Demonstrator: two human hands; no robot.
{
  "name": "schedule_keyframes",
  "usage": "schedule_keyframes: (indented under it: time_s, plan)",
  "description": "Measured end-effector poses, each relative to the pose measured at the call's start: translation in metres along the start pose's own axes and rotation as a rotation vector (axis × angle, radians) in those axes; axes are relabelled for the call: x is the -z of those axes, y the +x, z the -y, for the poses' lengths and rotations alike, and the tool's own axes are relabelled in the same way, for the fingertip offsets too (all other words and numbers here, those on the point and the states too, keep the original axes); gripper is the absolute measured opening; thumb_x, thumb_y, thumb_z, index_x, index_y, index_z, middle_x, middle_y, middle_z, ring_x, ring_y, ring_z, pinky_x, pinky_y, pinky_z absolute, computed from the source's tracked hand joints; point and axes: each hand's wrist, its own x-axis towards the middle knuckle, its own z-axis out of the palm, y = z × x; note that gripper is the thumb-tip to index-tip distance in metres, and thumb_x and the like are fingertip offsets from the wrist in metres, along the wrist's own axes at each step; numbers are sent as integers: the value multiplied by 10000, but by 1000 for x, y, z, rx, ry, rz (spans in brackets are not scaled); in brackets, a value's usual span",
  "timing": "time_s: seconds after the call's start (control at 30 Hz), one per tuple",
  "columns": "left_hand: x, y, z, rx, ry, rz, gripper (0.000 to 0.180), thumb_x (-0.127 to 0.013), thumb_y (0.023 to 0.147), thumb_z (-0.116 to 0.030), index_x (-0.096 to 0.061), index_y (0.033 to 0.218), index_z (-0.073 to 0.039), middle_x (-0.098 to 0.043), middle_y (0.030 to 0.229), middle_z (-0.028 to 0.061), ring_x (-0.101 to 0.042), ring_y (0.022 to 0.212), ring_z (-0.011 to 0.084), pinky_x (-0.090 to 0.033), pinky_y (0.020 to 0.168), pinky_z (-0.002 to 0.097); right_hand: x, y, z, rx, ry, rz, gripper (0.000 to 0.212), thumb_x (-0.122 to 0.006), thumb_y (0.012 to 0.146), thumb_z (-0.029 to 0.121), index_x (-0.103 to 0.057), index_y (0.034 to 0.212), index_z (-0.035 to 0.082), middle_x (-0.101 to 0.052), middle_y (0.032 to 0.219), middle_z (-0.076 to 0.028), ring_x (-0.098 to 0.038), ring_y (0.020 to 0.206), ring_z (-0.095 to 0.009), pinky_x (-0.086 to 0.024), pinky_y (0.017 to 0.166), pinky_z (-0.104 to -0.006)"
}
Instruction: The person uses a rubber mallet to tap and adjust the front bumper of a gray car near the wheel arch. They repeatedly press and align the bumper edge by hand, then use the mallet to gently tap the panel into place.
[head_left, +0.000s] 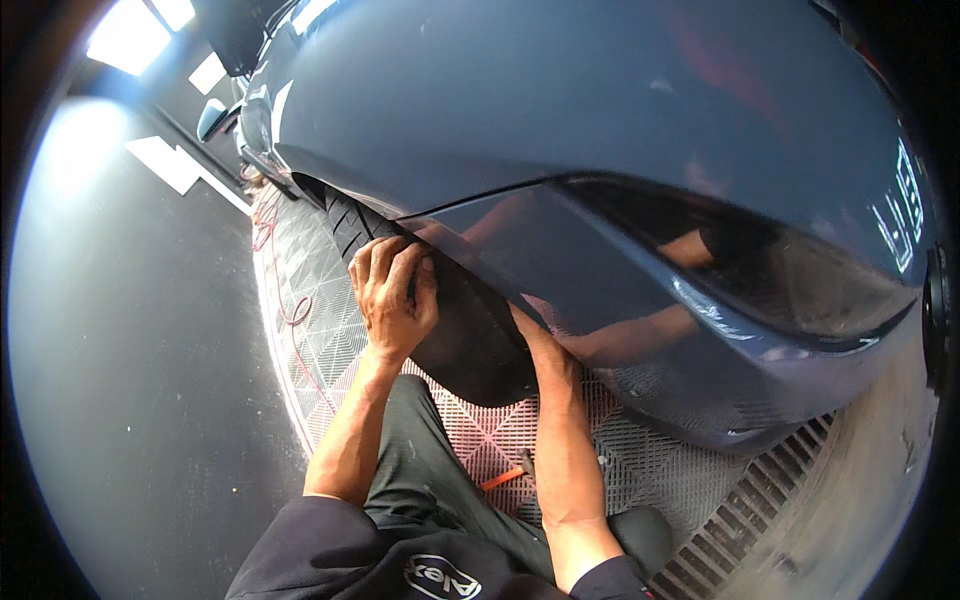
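A grey-blue car's front corner fills the upper right, with its dark headlight (790, 255) and painted bumper (590, 290). Below the wheel arch stands a black tyre (470, 340). My left hand (390, 295) is at the tyre's upper tread, fingers curled up against the arch edge and thumb close to them. Whatever lies beneath those fingertips is hidden. My right forearm (565, 430) reaches up between the tyre and the bumper. Behind the bumper edge my right hand is out of sight, so its fingers do not show.
An orange-handled tool (503, 478) lies on the grid floor tiles (490, 430) between my legs. A thin red hose (295, 315) runs along the floor by the dark wall (150, 350) at left. A slotted drain strip (750, 505) borders the tiles at lower right.
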Motion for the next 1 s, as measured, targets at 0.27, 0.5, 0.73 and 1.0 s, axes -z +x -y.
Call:
schedule_keyframes:
  time_s: [0.27, 0.5, 0.73, 1.0]
  plan:
    - [-3, 3, -2, 0, 69, 58, 256, -693, 810, -51, -668, 1063, -27, -628, 1113, 163, -568, 1107, 368, -422, 983, 487, 13, -13, 8, -10, 59, 42, 285, -629, 1025, 225, -695, 1195, 5, -723, 1174, -125, -675, 1092, -278, -491, 978, -396]
    - [-3, -2, 2, 21, 101, 99, 292, -679, 723, -12, -645, 1013, -9, -608, 1101, 185, -562, 1110, 392, -427, 991, 505, 21, -17, 11, -42, 91, 99, 305, -606, 1040, 234, -684, 1219, 0, -715, 1200, -123, -664, 1117, -277, -480, 1000, -394]
    - [-1, 8, -6, 29, 80, 53, 299, -681, 710, 29, -666, 1006, -10, -635, 1081, 143, -581, 1093, 366, -446, 980, 494, 29, -20, 10, -40, 106, 153, 324, -583, 1055, 243, -673, 1243, -5, -706, 1226, -121, -652, 1142, -275, -469, 1022, -393]
    - [3, 6, -2, 70, 21, 40, 424, -675, 688, 21, -664, 1112, -6, -632, 1137, 146, -574, 1143, 361, -431, 1020, 494, 35, -27, 17, -28, 111, 207, 346, -556, 1072, 252, -661, 1271, -11, -697, 1256, -119, -638, 1171, -274, -456, 1047, -392]
